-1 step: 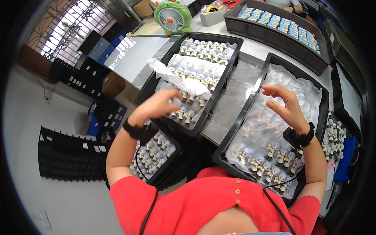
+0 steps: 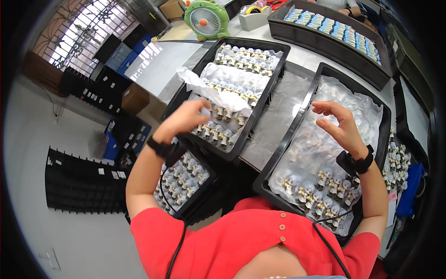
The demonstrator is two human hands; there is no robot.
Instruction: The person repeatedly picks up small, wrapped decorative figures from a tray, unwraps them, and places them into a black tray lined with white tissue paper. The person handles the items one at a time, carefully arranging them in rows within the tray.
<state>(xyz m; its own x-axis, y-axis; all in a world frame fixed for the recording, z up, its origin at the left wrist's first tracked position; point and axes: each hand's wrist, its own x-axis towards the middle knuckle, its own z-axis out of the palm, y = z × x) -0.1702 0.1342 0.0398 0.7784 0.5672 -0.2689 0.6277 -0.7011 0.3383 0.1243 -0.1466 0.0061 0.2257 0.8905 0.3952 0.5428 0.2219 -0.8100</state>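
Observation:
My left hand (image 2: pixel 185 117) hovers over the near left corner of the left black tray (image 2: pixel 241 148), its fingers curled together around something small and pale that I cannot make out. Just beside it stand rows of small figurines (image 2: pixel 217 132) with pale blue hair. A loose white sheet (image 2: pixel 218 96) rises crumpled from that tray. Above the right black tray (image 2: pixel 284 149), my right hand (image 2: pixel 338 124) is raised, thumb and fingers apart and holding nothing. Beneath it a translucent liner (image 2: pixel 302 144) covers pale shapes. More figurines (image 2: pixel 320 201) lie uncovered on the liner's near end.
A lower tray of figurines (image 2: pixel 189 179) sits below the left tray. Farther back are a green fan (image 2: pixel 206 21), a tape dispenser (image 2: pixel 253 19) and a large brown bin (image 2: pixel 325 43) holding blue-and-white pieces. A co-worker's hand (image 2: pixel 344 12) shows behind it. Cables run from my wristbands.
My left hand has shifted slightly up and to the left, away from the near row of figurines. The right hand keeps its pose.

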